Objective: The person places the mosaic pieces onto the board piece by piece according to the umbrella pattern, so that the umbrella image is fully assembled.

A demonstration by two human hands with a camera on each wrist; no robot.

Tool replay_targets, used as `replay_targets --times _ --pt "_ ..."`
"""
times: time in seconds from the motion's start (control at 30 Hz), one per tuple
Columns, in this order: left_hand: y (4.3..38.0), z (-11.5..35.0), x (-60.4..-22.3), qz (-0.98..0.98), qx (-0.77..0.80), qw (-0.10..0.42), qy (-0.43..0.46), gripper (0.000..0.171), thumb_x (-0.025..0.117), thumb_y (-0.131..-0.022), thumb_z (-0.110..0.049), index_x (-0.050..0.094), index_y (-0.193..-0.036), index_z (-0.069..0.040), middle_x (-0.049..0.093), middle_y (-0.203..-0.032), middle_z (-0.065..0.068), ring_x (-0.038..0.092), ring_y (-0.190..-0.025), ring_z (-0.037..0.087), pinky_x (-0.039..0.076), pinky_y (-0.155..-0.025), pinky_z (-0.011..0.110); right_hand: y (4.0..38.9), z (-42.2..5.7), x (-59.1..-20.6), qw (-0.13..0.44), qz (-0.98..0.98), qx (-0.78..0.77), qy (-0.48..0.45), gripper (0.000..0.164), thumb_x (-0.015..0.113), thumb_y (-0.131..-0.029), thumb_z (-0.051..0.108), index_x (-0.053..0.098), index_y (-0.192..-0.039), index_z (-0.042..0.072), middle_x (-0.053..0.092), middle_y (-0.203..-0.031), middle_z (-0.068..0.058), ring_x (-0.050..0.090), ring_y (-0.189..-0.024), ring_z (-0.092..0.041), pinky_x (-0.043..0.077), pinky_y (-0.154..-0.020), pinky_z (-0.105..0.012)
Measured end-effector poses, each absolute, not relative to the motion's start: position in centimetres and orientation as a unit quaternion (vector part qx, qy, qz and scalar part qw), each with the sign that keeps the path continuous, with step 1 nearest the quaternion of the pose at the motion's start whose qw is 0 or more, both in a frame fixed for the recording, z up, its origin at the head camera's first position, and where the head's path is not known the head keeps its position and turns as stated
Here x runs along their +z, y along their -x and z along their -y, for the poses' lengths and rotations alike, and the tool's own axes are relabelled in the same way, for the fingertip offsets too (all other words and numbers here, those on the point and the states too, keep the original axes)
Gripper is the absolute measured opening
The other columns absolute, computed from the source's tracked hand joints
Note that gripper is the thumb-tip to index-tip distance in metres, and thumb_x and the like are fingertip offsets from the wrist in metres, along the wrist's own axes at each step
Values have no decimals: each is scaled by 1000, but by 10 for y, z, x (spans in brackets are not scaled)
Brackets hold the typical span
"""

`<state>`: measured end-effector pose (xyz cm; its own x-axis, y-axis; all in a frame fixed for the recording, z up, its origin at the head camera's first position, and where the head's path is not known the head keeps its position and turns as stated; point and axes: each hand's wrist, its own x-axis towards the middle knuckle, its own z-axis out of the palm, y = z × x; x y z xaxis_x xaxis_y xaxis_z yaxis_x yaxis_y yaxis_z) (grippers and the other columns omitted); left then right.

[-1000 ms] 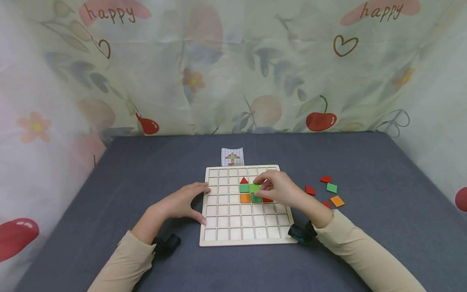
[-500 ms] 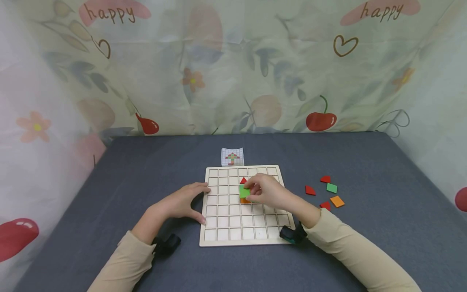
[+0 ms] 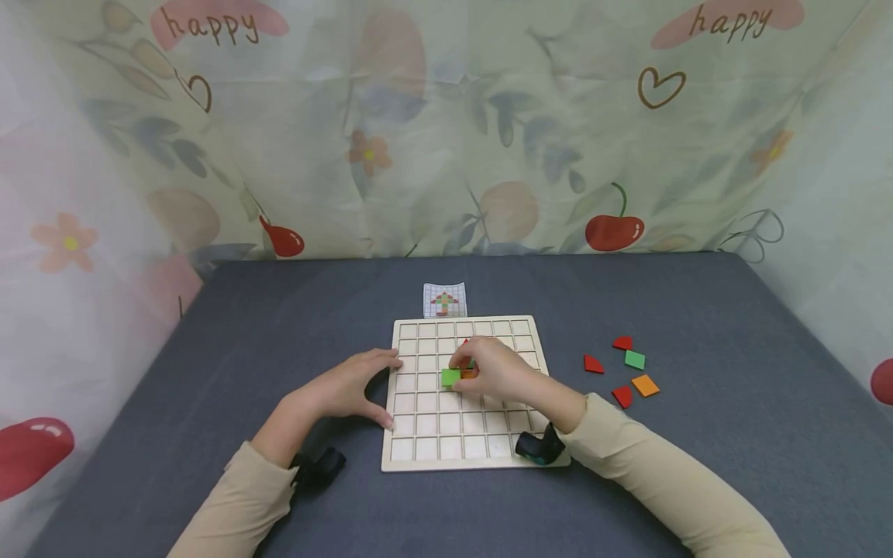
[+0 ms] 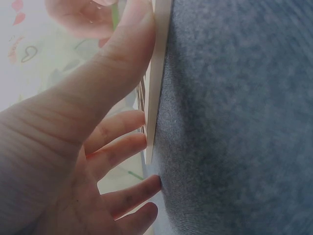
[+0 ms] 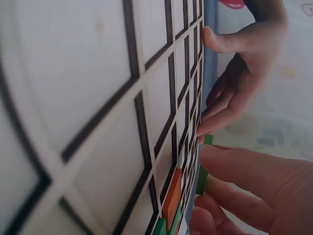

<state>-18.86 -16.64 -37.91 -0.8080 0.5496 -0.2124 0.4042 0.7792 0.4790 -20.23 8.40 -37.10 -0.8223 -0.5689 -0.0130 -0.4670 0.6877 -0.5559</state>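
Observation:
A light-green square tile (image 3: 450, 377) is pinched between the thumb and fingers of my right hand (image 3: 498, 372), close over the wooden grid board (image 3: 425, 424). In the right wrist view the same tile (image 5: 202, 174) stands on edge between the fingertips, apart from the grid. Just right of it an orange tile (image 3: 469, 373) lies in a cell; other placed tiles are mostly hidden behind my right hand. My left hand (image 3: 349, 384) rests at the board's left edge, thumb and fingers spread. In the left wrist view its thumb and two fingertips (image 4: 139, 141) meet the board's side.
Behind the board lies a small card (image 3: 444, 300) printed with a coloured pattern on a grid. To the right, on the dark cloth, are several loose pieces: red quarter-rounds (image 3: 593, 363), a green square (image 3: 634, 359) and an orange square (image 3: 645, 385). A printed curtain (image 3: 446, 155) hangs behind.
My right hand has carried the light-green tile leftward across the board, from right of the dark-green tile to left of the orange one. My left hand has stayed still.

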Motion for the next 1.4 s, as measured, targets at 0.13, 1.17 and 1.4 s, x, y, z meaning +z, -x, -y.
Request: replay_targets --times 0.13,1.17,1.4 --pt "189 166 -379 -927 212 174 -257 89 81 -67 -40 42 -138 -2 33 -149 18 32 -137 36 30 -109 52 202 -80 -373 88 -921 -256 279 19 76 -76 16 71 -93 9 66 -88 -2 56 -80 -12 46 -73 -25" --pt "190 166 -380 -928 211 179 -248 92 81 -67 -41 40 -139 -3 31 -150 17 30 -138 36 29 -110 52 211 -112 -364 101 -921 -279 251 23 72 -81 17 68 -101 6 64 -87 -7 52 -70 -13 43 -65 -25" --pt "189 167 -381 -929 209 176 -250 92 82 -66 -42 41 -139 -3 32 -150 17 31 -138 36 29 -110 52 217 -160 -362 98 -933 -286 193 29 70 -82 17 66 -106 2 63 -88 -9 52 -69 -15 44 -60 -25"
